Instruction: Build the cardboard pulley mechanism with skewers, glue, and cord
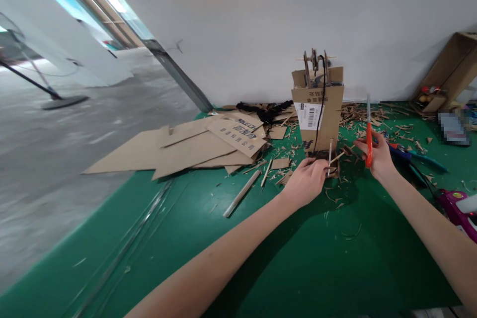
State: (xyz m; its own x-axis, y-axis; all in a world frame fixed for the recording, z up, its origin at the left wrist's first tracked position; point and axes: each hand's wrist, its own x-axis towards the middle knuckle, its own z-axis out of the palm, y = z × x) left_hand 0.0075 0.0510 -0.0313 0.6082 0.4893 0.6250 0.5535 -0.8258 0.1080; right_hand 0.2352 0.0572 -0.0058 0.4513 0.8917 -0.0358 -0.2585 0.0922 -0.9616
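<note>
In the head view, a tall cardboard box model (pixel 320 114) stands upright, with a stick axle and cardboard pieces on top and a black cord hanging down its front. Low at its base is my left hand (pixel 307 181), its fingers closed round a thin stick (pixel 330 151) that points upward. A second pale stick (pixel 338 157) slants out beside those fingers; whether it is held too, I cannot tell. To the right of the box, my right hand (pixel 377 156) grips orange-handled scissors (pixel 368 139), seen edge-on with the blades up.
Flat cardboard sheets (pixel 194 146) and black yarn (pixel 266 111) lie left of the box. A glue stick (pixel 242 194) rests on the green table (pixel 179 253). Rightward are pliers (pixel 421 156), a purple glue gun (pixel 456 208) and a tilted cardboard box (pixel 443 69). Scraps surround the model.
</note>
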